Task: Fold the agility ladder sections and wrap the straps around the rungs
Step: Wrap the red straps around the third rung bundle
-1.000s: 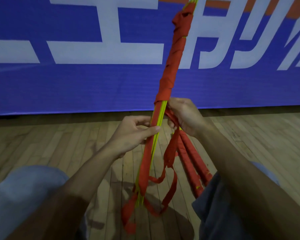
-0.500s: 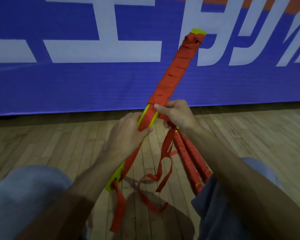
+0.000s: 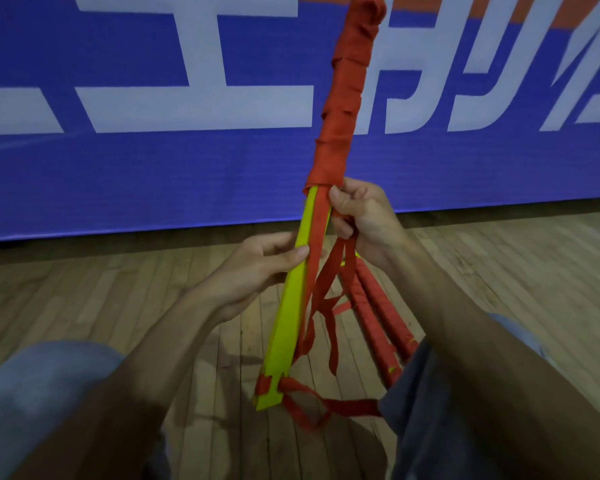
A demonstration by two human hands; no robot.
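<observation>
The blue banner (image 3: 118, 174) behind carries large white characters and slanted strokes, cropped at the top and right edges — no whole word can be read, and an orange band shows only at its upper right corner. No brand or label is visible on the ladder itself.

The stacked yellow rungs (image 3: 288, 323) stand nearly upright in front of the person, tilted slightly right, the lower end low over the wooden floor (image 3: 84, 299). The upper half is bound in a spiral of red strap (image 3: 343, 109), and its top runs out of frame. The left hand (image 3: 257, 271) pinches the bare yellow edge between thumb and fingers. The right hand (image 3: 368, 220) is closed on the bundle just under the last red turn, with loose strap passing through its fist — how many strands it holds cannot be made out. Loose strap ends (image 3: 329, 323) dangle between the hands, and a loop trails from the notched bottom end toward the right knee.

Two already wrapped red bundles (image 3: 378, 313) lie on the floor behind the right forearm, their lower ends hidden by blue-grey shorts (image 3: 430, 410)
</observation>
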